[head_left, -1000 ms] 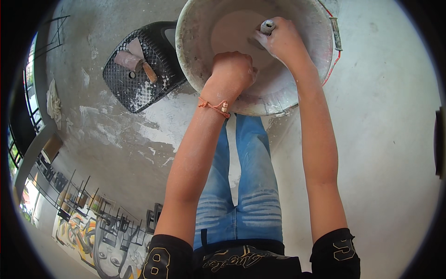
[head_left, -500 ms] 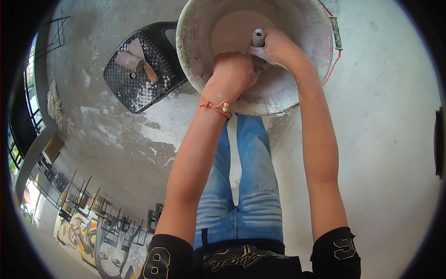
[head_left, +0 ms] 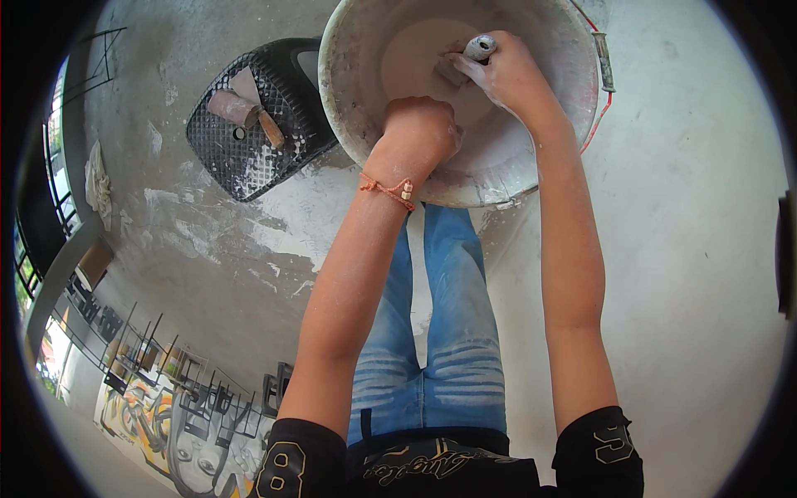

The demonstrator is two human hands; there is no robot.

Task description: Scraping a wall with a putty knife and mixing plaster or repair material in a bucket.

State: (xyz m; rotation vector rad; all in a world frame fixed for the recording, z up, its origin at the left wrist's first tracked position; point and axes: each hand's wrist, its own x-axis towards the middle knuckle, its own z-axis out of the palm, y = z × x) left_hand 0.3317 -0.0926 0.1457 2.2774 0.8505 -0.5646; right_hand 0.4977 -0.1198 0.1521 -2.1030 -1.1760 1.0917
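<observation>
**Grey-handled tool (head_left: 480, 48) held within the pale bucket (head_left: 342, 137)**

Well to the left of the bucket, a white cloth (head_left: 97, 184) lies crumpled. Nearer, just left of the bucket, is a black stool (head_left: 249, 170) with a textured, white-spattered top; on it rest a wooden-handled scraper (head_left: 271, 129) and a dull pinkish piece (head_left: 232, 108), touching. White smears (head_left: 282, 236) mark the floor below and left of the bucket.

My left hand (head_left: 422, 131), fingers curled into a fist, is over the bucket's near side; I cannot tell what it holds, if anything. Past it, pale mixture (head_left: 411, 62) covers the bucket's bottom. My legs in blue jeans (head_left: 457, 290) stand below the bucket. My right hand (head_left: 513, 75) is wrapped round the tool inside the bucket's mouth, its 1 visible handle end facing up, the lower part blurred over the mixture. On the bucket's right side hangs a red wire handle with a grey grip (head_left: 604, 62).
</observation>
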